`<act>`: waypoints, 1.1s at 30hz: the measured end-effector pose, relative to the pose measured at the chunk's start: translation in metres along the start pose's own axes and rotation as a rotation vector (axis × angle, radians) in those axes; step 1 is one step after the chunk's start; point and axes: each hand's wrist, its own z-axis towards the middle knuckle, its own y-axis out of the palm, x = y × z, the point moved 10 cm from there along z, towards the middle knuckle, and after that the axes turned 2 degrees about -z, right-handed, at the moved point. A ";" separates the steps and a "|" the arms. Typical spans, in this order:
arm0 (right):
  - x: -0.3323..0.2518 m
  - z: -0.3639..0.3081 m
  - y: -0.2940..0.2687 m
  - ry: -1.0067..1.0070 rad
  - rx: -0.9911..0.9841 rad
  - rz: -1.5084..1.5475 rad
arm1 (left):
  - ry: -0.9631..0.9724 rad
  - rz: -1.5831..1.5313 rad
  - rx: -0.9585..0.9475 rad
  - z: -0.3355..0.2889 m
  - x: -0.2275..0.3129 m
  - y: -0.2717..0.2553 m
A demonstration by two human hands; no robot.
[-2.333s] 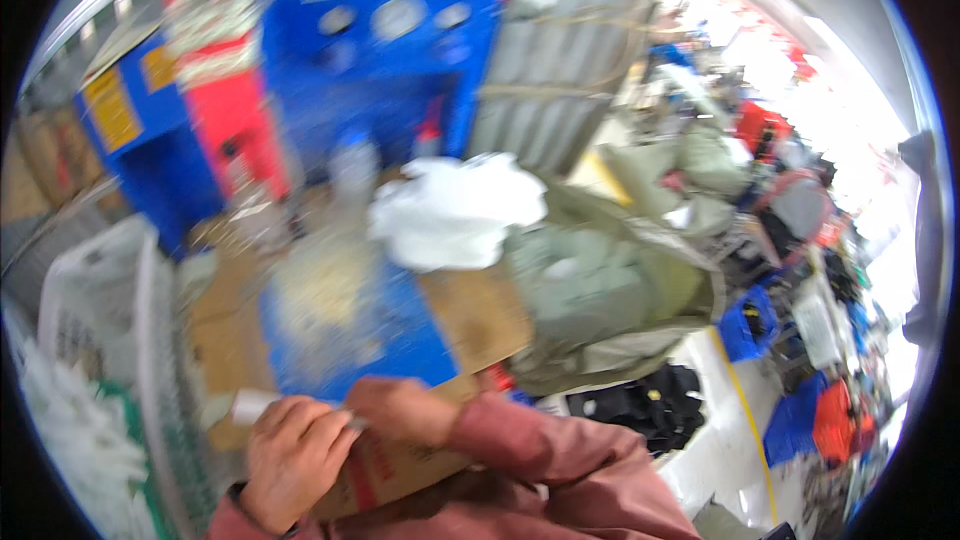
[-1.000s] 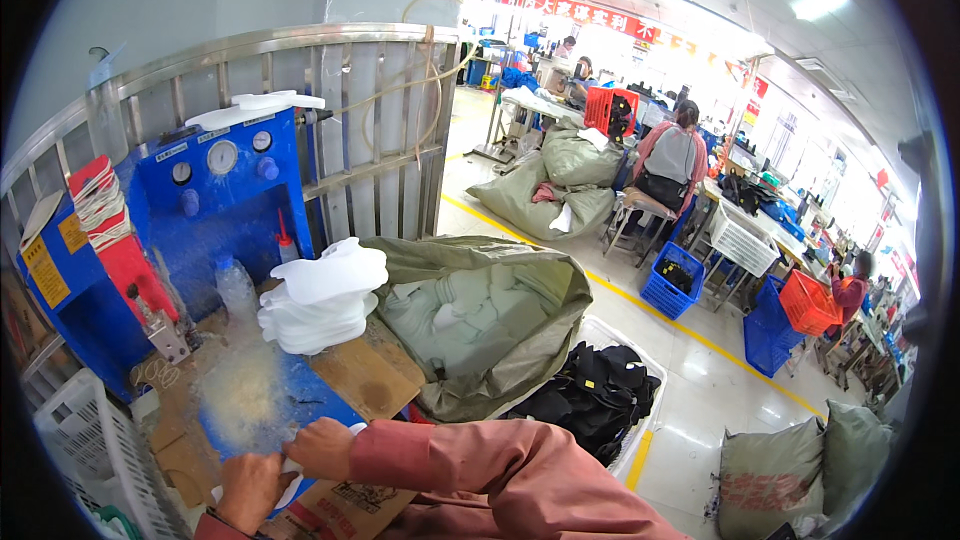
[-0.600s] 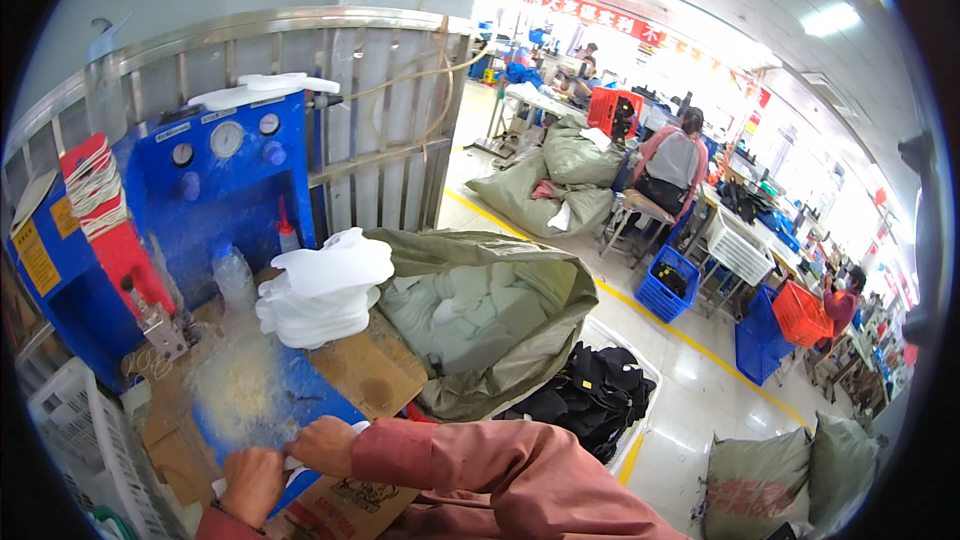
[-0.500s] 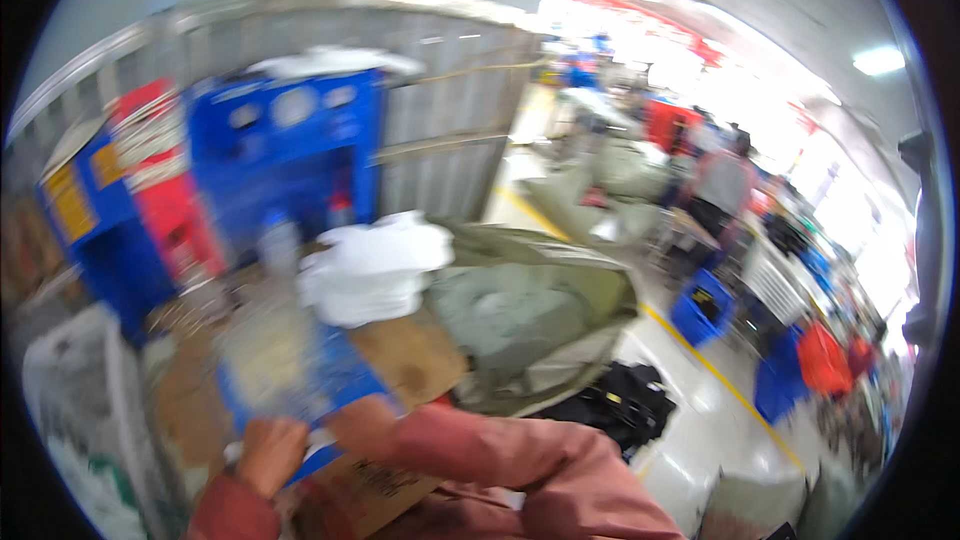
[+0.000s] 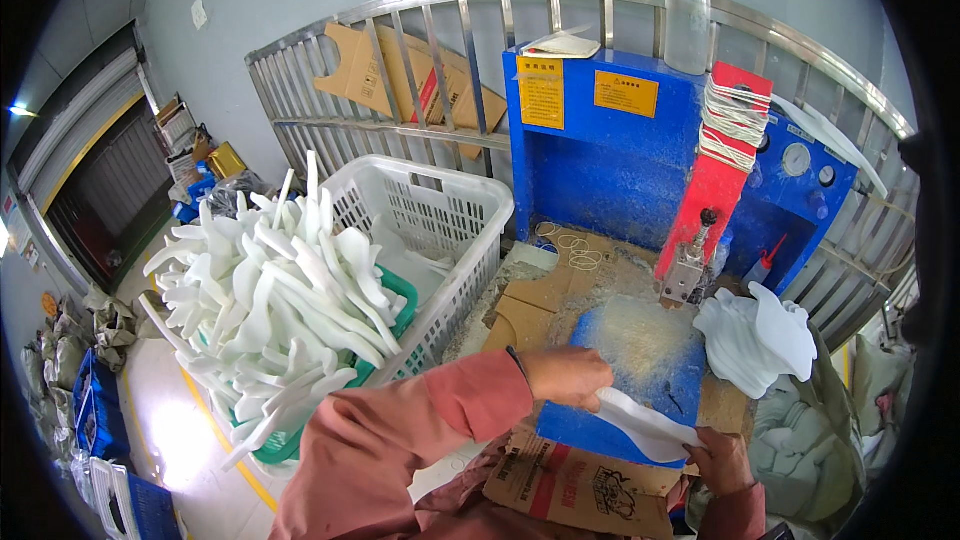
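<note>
A white, curved, insole-shaped piece (image 5: 645,427) is held between my two hands over the front of a blue work plate (image 5: 560,422). My left hand (image 5: 568,377) is closed on its left end, and my right hand (image 5: 722,460) grips the right end with fingers and thumb. Pale dust and shavings cover the middle of the plate. Just behind it stands a blue machine (image 5: 610,175) with a red arm (image 5: 700,190), cord wound round the arm's top. To the right of the plate lies a stack of similar white pieces (image 5: 755,335).
On the left, a green basket (image 5: 400,305) is heaped with white curved pieces (image 5: 285,290). A white perforated crate (image 5: 470,225) stands beside it. Printed cardboard (image 5: 580,490) lies below my hands. A clear bottle (image 5: 688,20) stands on the machine, and a metal railing (image 5: 430,30) runs behind.
My view has swung left, bringing the crate and heaped basket into sight. Both hands, close together before, are now farther apart, with the white piece plainly visible between them.
</note>
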 end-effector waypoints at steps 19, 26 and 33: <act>0.005 0.030 -0.053 -0.139 0.297 0.069 | -0.492 0.546 0.328 -0.150 -0.078 -0.194; 0.041 0.035 -0.129 -0.053 0.719 -0.382 | -0.825 1.129 0.603 -0.312 -0.218 -0.293; 0.092 0.079 -0.116 0.020 0.623 -0.605 | -0.706 0.622 0.446 -0.215 -0.178 -0.239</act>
